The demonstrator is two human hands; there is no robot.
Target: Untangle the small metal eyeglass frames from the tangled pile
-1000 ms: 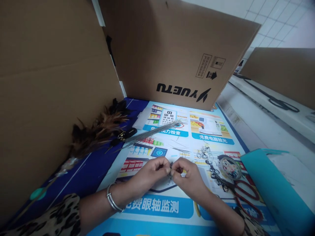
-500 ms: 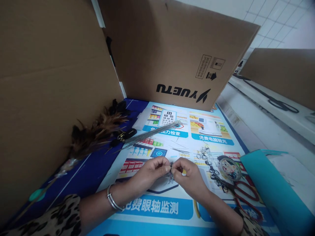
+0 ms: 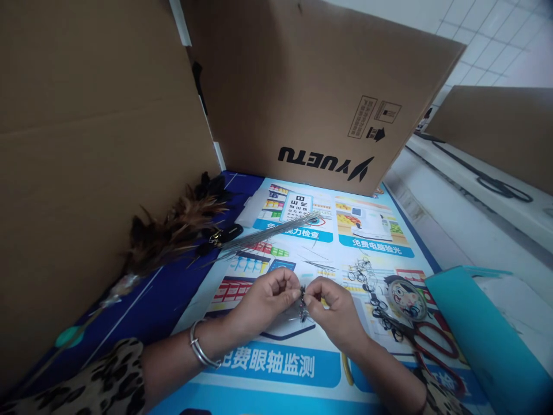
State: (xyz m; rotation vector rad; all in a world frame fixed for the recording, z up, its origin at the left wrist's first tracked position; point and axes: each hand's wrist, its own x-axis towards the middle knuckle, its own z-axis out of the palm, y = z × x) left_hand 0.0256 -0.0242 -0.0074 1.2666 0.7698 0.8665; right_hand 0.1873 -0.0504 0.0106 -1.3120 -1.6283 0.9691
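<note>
My left hand (image 3: 268,298) and my right hand (image 3: 334,308) meet over a printed poster (image 3: 276,363), fingertips pinched together. Between them hangs a small dark wire piece with tiny rings (image 3: 303,304); both hands pinch it. A silver bangle (image 3: 199,346) sits on my left wrist, beside a leopard-print sleeve. A bundle of thin metal wires (image 3: 268,231) lies on the poster beyond my hands. A scatter of small dark rings (image 3: 371,291) lies to the right of my right hand.
Red-handled scissors (image 3: 432,340) lie at the right near a teal folder (image 3: 484,334). A brown feather duster (image 3: 173,230) rests at the left. Cardboard walls stand left (image 3: 86,144) and behind (image 3: 324,86). A round cartoon badge (image 3: 406,295) lies among the rings.
My hands stay together in the same place; the fingers shift slightly and the small wire piece now hangs a little lower between them. The view moved slightly.
</note>
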